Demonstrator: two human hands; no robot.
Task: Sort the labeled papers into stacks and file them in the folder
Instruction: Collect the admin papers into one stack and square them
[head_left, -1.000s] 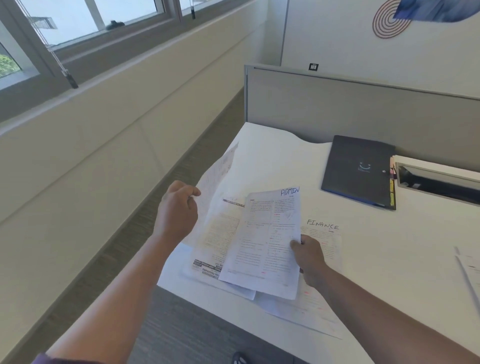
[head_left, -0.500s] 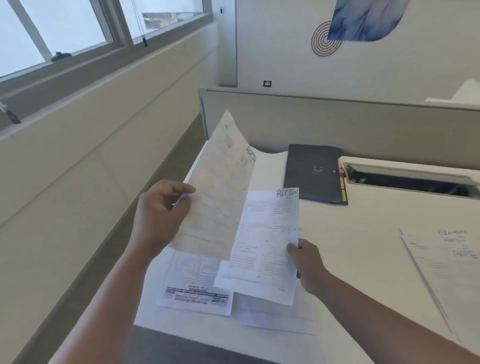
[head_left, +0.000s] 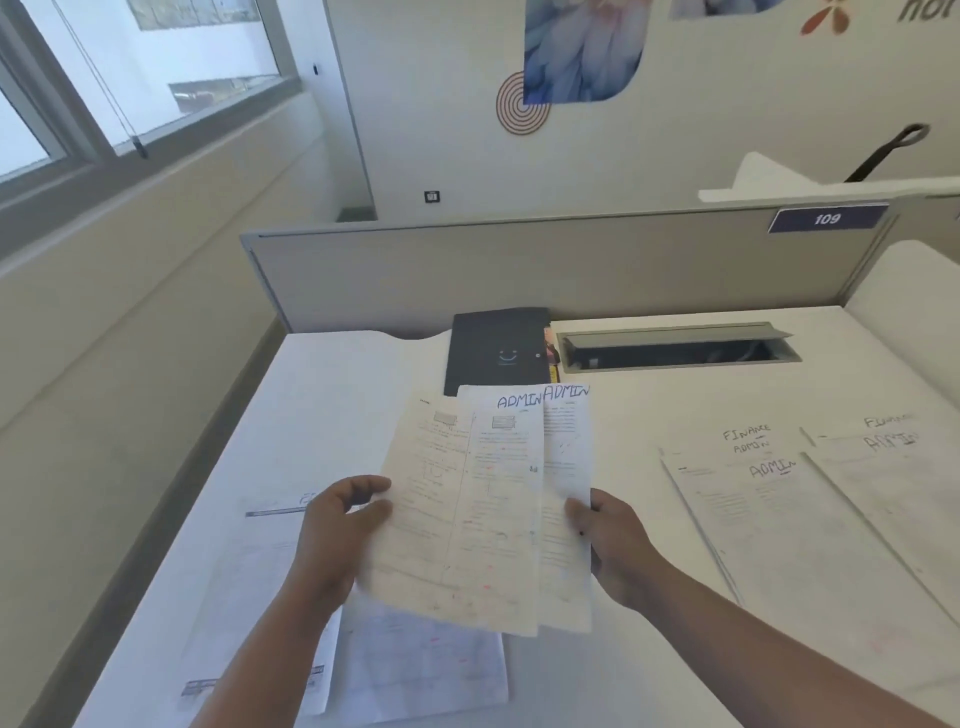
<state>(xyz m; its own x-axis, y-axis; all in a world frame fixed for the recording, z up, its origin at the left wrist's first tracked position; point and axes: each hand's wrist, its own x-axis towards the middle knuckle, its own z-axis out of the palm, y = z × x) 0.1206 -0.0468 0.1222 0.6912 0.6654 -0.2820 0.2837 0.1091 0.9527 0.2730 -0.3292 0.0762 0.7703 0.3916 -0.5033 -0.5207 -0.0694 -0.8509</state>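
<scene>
Since half a second ago: left sheet (head_left: 462, 514) swung in from its tilt to stand beside and partly over right sheet (head_left: 567, 499); both "ADMIN" headings now side by side.

Left hand (head_left: 337, 535): grips left sheet at its left edge, thumb on the front, fingers curled behind.
Right hand (head_left: 613, 545): pinches right sheet at its right edge, thumb on the front.
Both sheets: held upright above desk (head_left: 649, 415), overlapping, left one in front.
Folder (head_left: 496, 351): dark, closed, flat at the desk's far side, just behind the held sheets, beside cable tray (head_left: 675, 348).
Loose papers (head_left: 415, 670): flat on the desk under the hands.
Right pile (head_left: 779, 519): flat, well apart to the right, headings "FINANCE" and "ADMIN" legible.
Divider (head_left: 519, 265): behind the desk, plate "109" (head_left: 827, 219).
</scene>
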